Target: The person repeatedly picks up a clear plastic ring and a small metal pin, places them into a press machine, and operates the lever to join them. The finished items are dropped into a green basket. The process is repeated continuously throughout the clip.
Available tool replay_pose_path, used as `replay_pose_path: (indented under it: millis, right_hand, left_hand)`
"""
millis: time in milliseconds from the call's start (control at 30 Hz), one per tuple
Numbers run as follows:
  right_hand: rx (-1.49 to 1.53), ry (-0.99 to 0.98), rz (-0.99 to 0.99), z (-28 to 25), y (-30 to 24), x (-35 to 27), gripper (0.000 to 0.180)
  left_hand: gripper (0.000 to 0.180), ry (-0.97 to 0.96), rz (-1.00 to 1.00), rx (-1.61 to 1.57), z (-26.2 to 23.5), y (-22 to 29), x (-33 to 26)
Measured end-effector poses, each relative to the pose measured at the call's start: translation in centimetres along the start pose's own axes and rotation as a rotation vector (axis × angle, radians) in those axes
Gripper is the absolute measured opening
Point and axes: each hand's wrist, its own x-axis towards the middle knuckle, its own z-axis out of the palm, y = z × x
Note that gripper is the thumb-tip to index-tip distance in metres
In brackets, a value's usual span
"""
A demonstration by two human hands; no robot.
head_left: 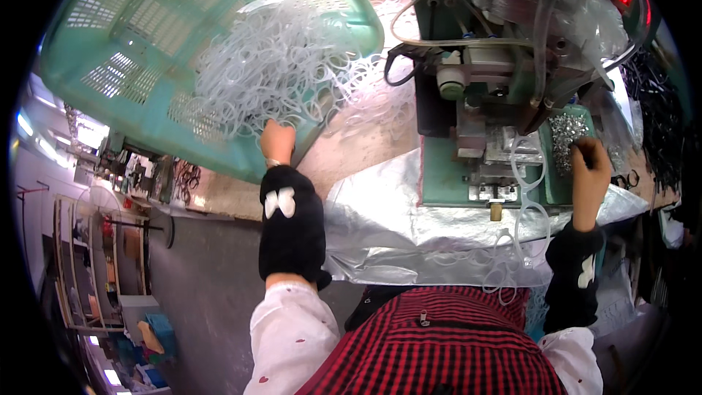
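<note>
My left hand (278, 144) is closed at the near edge of a heap of clear looped plastic straps (274, 66). The heap lies in a tilted green plastic basket (139, 113). What the left fingers hold is hidden among the loops. On the other side, my right hand (591, 164) has curled fingers over a narrow green tray (559, 189) of small shiny metal parts (568, 135). Anything between its fingertips is too small to make out. Between the hands stands a bench machine (475, 88) with a metal fixture (512, 148); clear loops (532, 223) hang down beside it.
More clear loops (373, 99) spill onto the wooden table (322, 168). Silver foil sheeting (380, 212) covers the table's front edge and sags below it, with loops lying in it. Black strips (654, 102) pile at the far right. Shelving (88, 263) stands beyond the floor at left.
</note>
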Motion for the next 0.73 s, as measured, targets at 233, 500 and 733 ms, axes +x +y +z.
replay_pose_path:
  millis: [233,500,733]
  right_hand:
    - [0.105,0.053,0.038,-3.9,-1.6,-4.2,0.012]
    - [0.584,-0.225,-0.004,4.6,-10.3,-0.1,0.037]
    - [0.750,-0.157,0.076,5.2,-11.0,-1.3,0.044]
  left_hand:
    - [0.041,-0.483,0.238,-0.562,-0.9,8.2,-7.3]
    - [0.029,-0.511,0.214,-1.130,-2.3,14.8,-15.3]
    - [0.025,-0.554,0.059,-1.275,-3.1,13.3,-14.4]
